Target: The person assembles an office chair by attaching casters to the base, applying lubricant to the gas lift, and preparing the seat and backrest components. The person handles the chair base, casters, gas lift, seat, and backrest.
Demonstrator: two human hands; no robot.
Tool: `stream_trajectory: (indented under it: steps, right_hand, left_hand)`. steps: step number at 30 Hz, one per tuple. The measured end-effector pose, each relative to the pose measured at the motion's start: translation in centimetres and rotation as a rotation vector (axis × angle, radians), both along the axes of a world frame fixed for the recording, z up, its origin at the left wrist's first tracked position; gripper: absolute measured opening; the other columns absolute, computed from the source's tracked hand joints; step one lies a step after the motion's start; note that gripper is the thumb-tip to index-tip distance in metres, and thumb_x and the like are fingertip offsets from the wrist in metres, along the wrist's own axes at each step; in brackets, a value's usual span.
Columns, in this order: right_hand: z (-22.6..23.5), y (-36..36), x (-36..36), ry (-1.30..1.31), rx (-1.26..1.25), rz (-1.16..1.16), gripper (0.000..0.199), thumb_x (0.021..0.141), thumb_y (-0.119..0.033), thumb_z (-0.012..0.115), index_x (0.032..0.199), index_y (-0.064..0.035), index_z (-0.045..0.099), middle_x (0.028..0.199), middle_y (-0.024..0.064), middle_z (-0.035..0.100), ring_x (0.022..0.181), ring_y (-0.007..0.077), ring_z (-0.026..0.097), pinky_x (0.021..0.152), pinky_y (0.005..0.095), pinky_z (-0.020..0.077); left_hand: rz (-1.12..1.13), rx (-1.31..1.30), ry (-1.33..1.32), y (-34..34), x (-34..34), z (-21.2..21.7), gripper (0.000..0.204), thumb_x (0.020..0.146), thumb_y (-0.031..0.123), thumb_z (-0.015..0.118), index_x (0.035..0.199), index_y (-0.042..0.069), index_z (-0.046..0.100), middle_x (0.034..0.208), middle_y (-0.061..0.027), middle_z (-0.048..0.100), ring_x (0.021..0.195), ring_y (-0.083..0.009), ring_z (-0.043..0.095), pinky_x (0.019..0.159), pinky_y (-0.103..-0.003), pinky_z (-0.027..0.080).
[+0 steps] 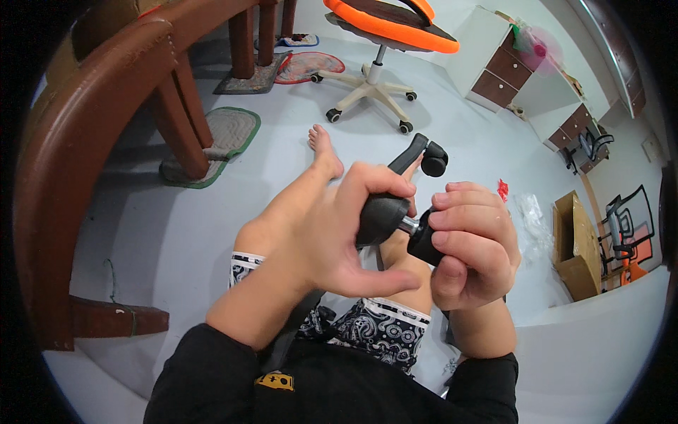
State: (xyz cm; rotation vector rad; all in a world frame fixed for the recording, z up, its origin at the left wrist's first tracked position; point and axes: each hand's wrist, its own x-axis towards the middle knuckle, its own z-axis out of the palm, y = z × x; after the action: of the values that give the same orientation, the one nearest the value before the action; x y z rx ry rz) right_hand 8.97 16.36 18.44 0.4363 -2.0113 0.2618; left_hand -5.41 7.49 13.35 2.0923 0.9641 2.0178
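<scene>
My left hand (339, 226) grips the rounded end of a black chair-base arm (381, 212), thumb below and fingers curled over the top. A black caster wheel (424, 240) with a short metal stem sits in my right hand (470, 240), its stem meeting the socket of the arm. Farther along the same black base, another caster (433, 161) sticks up beyond my fingers. I sit on the floor with bare legs stretched out, one foot (323, 145) ahead.
An orange-and-brown office chair (385, 28) on a white wheeled base stands ahead. Dark wooden furniture legs (176, 106) and small mats are at left. A cardboard box (575, 247), clear plastic bags and white drawers with brown fronts lie at right.
</scene>
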Motion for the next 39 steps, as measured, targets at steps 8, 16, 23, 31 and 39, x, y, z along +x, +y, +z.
stream_trajectory:
  steps: [8, 16, 23, 31, 39]
  right_hand:
    - [-2.4, -3.1, -1.0, 0.114, -0.826, -0.019, 0.046, 0.083, -0.022, 0.054, 0.120, -0.0040, 0.034, 0.120, 0.0180, 0.040, 0.108, 0.0266, 0.045, 0.084, 0.0369, 0.0438]
    - [-3.0, -4.3, -0.4, 0.334, -1.506, 0.296, 0.032, 0.095, -0.032, 0.034, 0.122, -0.0146, 0.033, 0.122, 0.0136, 0.040, 0.116, 0.0293, 0.043, 0.095, 0.0432, 0.0408]
    - [-4.4, -4.0, -0.1, 0.217, -1.027, 0.009, 0.042, 0.091, -0.035, 0.046, 0.121, -0.0111, 0.029, 0.128, 0.0220, 0.031, 0.118, 0.0356, 0.041, 0.098, 0.0442, 0.0376]
    - [-5.4, -1.9, 0.0, 0.269, -0.346, -0.328, 0.034, 0.077, -0.019, 0.052, 0.108, -0.0067, 0.045, 0.123, 0.0251, 0.040, 0.118, 0.0400, 0.041, 0.101, 0.0488, 0.0333]
    - [-4.1, -3.0, 0.1, 0.221, -0.347, -0.374, 0.028, 0.071, -0.008, 0.046, 0.097, -0.0039, 0.055, 0.120, 0.0218, 0.050, 0.119, 0.0431, 0.042, 0.101, 0.0505, 0.0342]
  left_hand:
    - [-0.477, -0.294, -0.059, 2.9, -2.6, 3.8, 0.069, 0.080, 0.068, 0.035, 0.073, 0.003, 0.056, 0.084, -0.0157, 0.057, 0.085, -0.0235, 0.053, 0.083, -0.034, 0.039]
    - [-0.880, -0.117, 0.306, 5.9, -2.7, 4.7, 0.066, 0.076, 0.053, 0.052, 0.105, -0.005, 0.063, 0.104, -0.0195, 0.063, 0.098, -0.0337, 0.057, 0.091, -0.039, 0.039]
    - [-1.025, -0.309, 0.160, 6.5, -2.4, 4.7, 0.086, 0.074, 0.073, 0.039, 0.095, -0.006, 0.064, 0.097, -0.0168, 0.064, 0.099, -0.0314, 0.055, 0.092, -0.039, 0.036]
    - [-0.919, -0.502, 0.179, 5.4, -1.7, 5.2, 0.106, 0.069, 0.086, 0.021, 0.103, -0.007, 0.059, 0.104, -0.0182, 0.059, 0.100, -0.0281, 0.051, 0.094, -0.035, 0.029]
    - [-0.690, -0.596, 0.335, 5.0, -2.2, 5.9, 0.098, 0.069, 0.083, 0.028, 0.102, -0.003, 0.063, 0.101, -0.0127, 0.061, 0.102, -0.0265, 0.050, 0.089, -0.033, 0.028]
